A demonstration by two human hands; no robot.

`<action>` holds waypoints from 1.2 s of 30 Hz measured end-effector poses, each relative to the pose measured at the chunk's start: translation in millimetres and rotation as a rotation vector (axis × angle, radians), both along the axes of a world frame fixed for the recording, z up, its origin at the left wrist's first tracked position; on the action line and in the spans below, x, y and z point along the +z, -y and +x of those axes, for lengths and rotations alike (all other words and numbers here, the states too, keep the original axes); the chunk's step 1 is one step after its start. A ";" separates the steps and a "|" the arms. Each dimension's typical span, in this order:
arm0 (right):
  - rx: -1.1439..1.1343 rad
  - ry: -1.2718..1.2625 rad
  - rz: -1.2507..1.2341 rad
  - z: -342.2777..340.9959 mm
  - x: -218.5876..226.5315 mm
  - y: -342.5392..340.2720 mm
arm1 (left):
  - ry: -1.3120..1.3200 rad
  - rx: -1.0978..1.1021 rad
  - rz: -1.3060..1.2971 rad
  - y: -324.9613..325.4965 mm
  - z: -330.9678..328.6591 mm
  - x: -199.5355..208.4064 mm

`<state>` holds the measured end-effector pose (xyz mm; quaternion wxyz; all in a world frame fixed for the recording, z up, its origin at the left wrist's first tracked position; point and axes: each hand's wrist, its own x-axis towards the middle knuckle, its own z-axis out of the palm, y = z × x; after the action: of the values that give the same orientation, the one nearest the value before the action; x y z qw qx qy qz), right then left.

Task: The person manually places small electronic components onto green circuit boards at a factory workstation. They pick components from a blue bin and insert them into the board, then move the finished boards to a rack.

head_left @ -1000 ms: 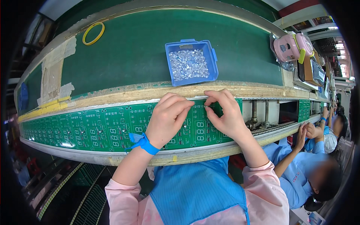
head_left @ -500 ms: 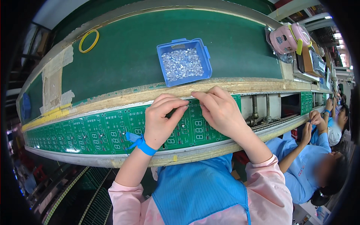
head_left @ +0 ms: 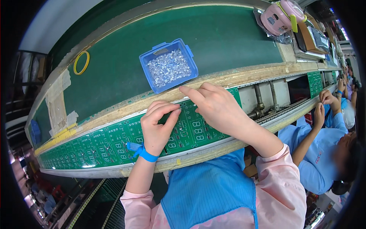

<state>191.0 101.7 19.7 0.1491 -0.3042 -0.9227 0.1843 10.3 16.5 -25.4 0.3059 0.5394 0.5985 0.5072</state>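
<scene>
My left hand (head_left: 154, 128), with a blue strap (head_left: 146, 153) at its wrist, is over a green circuit board (head_left: 173, 133). Its thumb and forefinger are pinched together; whatever is between them is too small to name. Just right of it, my right hand (head_left: 215, 108) hovers over the board's far part. Its forefinger stretches toward the wooden ledge below the bin, and the other fingers curl under, their tips mostly hidden. Beyond both hands stands a blue plastic bin (head_left: 169, 66) holding many small clear parts (head_left: 167, 68).
Joined green boards (head_left: 91, 150) run leftward along a rail with a wooden ledge (head_left: 114, 108) behind. A yellow ring (head_left: 81, 63) lies far left, and a pink container (head_left: 280, 19) stands far right. Metal rods (head_left: 260, 99) show right of the boards. Co-workers (head_left: 316, 152) sit at the right.
The whole view has shifted and tilted, so the bin and boards appear farther left. My right forefinger is slightly farther from the left fingertips and closer to the bin. The left pinch stays.
</scene>
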 end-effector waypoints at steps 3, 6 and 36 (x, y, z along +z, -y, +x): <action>-0.016 -0.094 -0.080 2.6 5.5 -4.7 | -0.085 -0.011 0.018 -0.9 2.2 2.6; -0.044 -0.160 0.034 -3.2 19.4 -24.1 | -0.274 -0.071 0.056 -3.9 9.0 10.5; -0.045 0.042 0.453 -65.5 -12.6 -59.2 | -0.541 -0.133 0.061 -11.4 22.7 9.0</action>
<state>125.5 160.9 7.1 0.1983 -0.2873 -0.9363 -0.0375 33.0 27.9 -16.4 0.1512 0.7023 0.6061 0.3414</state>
